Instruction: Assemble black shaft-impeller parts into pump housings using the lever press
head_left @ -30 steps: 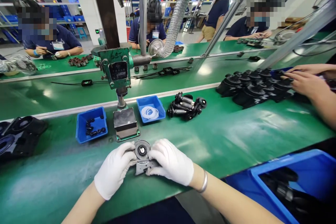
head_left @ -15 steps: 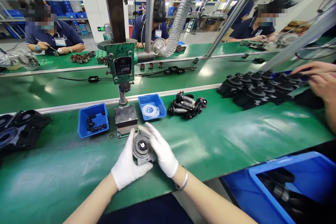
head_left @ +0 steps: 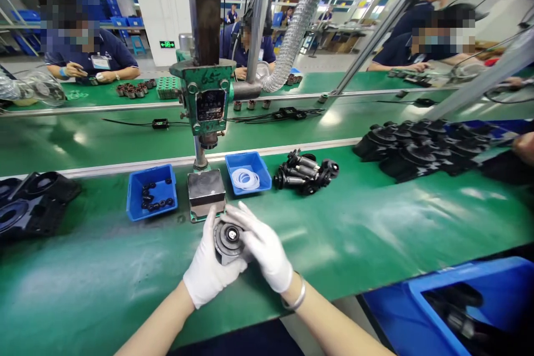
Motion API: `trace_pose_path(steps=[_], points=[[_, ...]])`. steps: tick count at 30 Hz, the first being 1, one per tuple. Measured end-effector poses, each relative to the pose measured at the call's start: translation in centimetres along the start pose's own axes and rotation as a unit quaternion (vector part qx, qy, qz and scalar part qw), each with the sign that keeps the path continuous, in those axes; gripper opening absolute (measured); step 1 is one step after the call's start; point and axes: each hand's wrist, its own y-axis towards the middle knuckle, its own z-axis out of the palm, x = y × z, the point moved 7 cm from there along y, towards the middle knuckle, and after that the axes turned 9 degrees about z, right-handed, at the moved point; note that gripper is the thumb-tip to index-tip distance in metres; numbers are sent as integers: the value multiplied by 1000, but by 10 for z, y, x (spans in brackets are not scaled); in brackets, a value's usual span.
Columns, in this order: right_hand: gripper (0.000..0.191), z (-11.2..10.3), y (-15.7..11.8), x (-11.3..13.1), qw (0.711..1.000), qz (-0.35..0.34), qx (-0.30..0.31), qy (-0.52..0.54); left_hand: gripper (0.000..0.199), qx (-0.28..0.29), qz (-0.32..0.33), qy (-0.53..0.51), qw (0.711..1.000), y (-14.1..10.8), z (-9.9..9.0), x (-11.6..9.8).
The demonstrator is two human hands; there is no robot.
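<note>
Between my white-gloved hands is a round dark housing (head_left: 229, 240) with concentric rings and a pale spot at its centre. My left hand (head_left: 211, 267) wraps its left and near sides, thumb along the near edge. My right hand (head_left: 265, 247) lies against its right side, its fingers curling over the far rim. Just beyond stands the metal block (head_left: 206, 189) at the foot of a green hand press (head_left: 208, 103). A blue bin (head_left: 132, 200) of small black rings is left of the block. Right of it, another blue bin (head_left: 267, 182) holds white rings (head_left: 246, 179).
Dark shafts with silver middles (head_left: 306, 169) lie in a heap right of the bins. Black housings (head_left: 411, 150) crowd the right side, near a person's hand. More black parts (head_left: 37, 203) sit at far left. A large blue crate (head_left: 413, 289) stands lower right. Co-workers sit opposite.
The view has shifted slightly, so most things appear further right. My right fingers have closed further over the housing's rim. The other person's hands at right have mostly left view.
</note>
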Motion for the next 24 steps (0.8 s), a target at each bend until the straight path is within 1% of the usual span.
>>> trace_pose_path(steps=[1, 3, 4, 5, 6, 7, 8, 9, 10, 11, 12, 13, 14, 15, 16, 17, 19, 20, 21, 22, 24], points=[[41, -11, -1, -2, 999, 4, -50, 17, 112, -1, -2, 6, 1000, -1, 0, 2], [49, -33, -6, -10, 984, 25, -155, 86, 113, -3, -9, 20, 1000, -2, -1, 5], [47, -37, -7, -13, 976, 35, -180, 113, 114, -5, -13, 23, 1000, -3, -1, 5], [40, -36, -6, -15, 976, 42, -174, 126, 113, -4, -16, 20, 1000, -3, -1, 5], [32, -28, -4, -13, 982, 42, -137, 123, 113, -4, -16, 10, 1000, -2, 0, 4], [34, -17, -2, -10, 990, 36, -82, 105, 112, -4, -14, -3, 1000, -2, 0, 3], [41, -7, -1, -6, 996, 22, -33, 79, 110, -5, -11, -17, 1000, -1, 1, 1], [43, 0, -1, -3, 999, 4, 2, 52, 109, -5, -9, -28, 1000, -1, 1, 0], [37, 0, -2, 0, 999, -15, 5, 35, 109, -5, -9, -32, 999, -1, 1, 0], [31, -7, -4, 1, 999, -29, -26, 34, 110, -7, -11, -29, 1000, -1, 1, 0], [35, -18, -6, -1, 995, -32, -84, 48, 111, -7, -16, -20, 1000, -1, 0, 2], [41, -30, -8, -5, 987, -22, -142, 69, 112, -6, -22, -9, 1000, -1, 0, 3], [43, -38, -10, -9, 978, -5, -186, 91, 112, -6, -28, 0, 1000, -1, 0, 5], [39, -39, -10, -12, 974, 13, -201, 101, 112, -5, -31, 4, 999, -1, 0, 6], [31, -35, -8, -14, 978, 28, -184, 98, 112, -3, -33, 1, 999, -1, 0, 6], [27, -25, -5, -13, 986, 36, -138, 87, 112, -1, -31, -8, 999, 0, 1, 6], [39, -4, -1, -7, 997, 26, -36, 59, 111, -1, -24, -35, 999, 2, 2, 3], [39, 1, -2, -5, 999, 18, -8, 50, 110, -2, -20, -46, 999, 2, 2, 2], [32, -2, -3, -5, 998, 12, -13, 53, 110, -4, -19, -52, 998, 2, 2, 1], [30, -11, -5, -6, 996, 9, -52, 70, 110, -5, -21, -53, 998, 2, 1, 1], [43, -34, -12, -13, 980, 17, -158, 121, 111, -1, -31, -45, 998, 0, 1, 3]])
